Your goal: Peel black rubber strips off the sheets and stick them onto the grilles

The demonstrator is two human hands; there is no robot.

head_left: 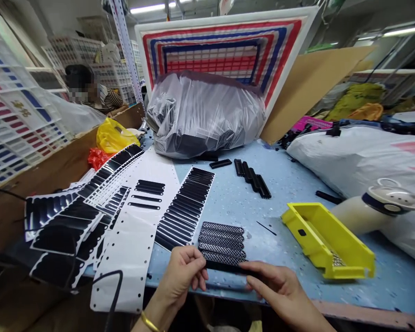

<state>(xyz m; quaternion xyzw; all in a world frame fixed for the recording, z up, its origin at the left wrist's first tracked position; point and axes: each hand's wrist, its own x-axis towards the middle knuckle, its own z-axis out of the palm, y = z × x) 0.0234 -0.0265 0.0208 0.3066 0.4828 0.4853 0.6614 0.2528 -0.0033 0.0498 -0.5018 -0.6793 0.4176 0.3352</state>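
Observation:
Several black strips with a mesh-patterned face lie side by side at the front of the table. Along their near side runs a plain-looking black strip. My left hand is closed at the left end of this row, thumb against curled fingers; whether something is between them is hidden. At the right end, my right hand has thumb and fingers apart, with its index fingertip at the near black strip. Just behind lies a white backing sheet of shiny black stickers.
More sticker sheets overlap on the left. A yellow bin with small metal parts stands right, beside a pale bottle. Black pieces lie behind, before a filled plastic bag. Someone sits far left.

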